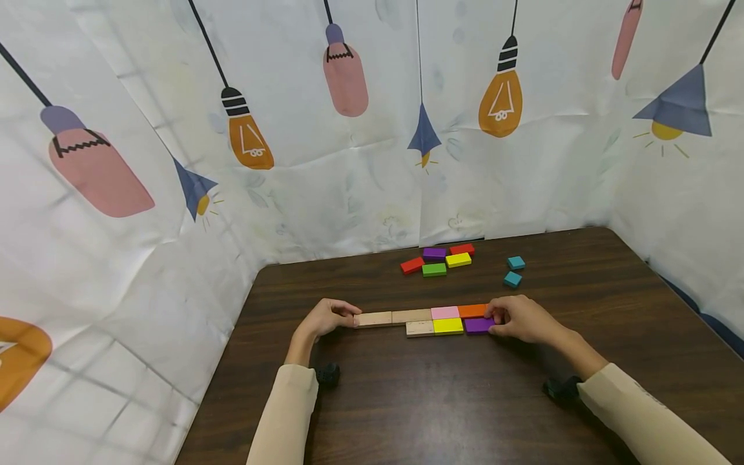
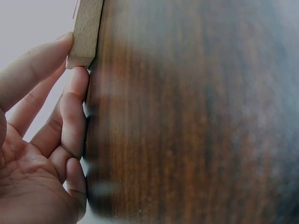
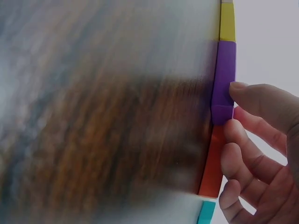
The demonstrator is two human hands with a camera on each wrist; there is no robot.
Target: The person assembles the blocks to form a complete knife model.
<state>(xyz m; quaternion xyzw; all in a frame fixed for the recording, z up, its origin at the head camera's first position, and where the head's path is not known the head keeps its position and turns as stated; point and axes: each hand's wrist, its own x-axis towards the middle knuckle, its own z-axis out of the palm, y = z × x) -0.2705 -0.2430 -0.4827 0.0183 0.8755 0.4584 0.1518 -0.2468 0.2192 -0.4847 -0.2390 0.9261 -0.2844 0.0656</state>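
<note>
Two rows of small blocks lie against each other on the table. In the back row are two plain wooden blocks, then a pink block (image 1: 445,313) and an orange block (image 1: 472,311). The front row has a plain wooden block (image 1: 420,329), a yellow block (image 1: 448,326) and a purple block (image 1: 478,326). My left hand (image 1: 328,318) holds the end of the leftmost wooden block (image 1: 374,319), thumb against it in the left wrist view. At the right end, my right hand (image 1: 523,320) pinches the purple block, with fingers close to the orange one.
Behind the rows lie loose blocks: a green block (image 1: 434,270), a purple one (image 1: 434,254), a yellow one (image 1: 458,259) and two red ones. Two blue blocks (image 1: 513,279) lie to their right. A printed curtain (image 1: 372,213) borders the dark wooden table (image 1: 395,400).
</note>
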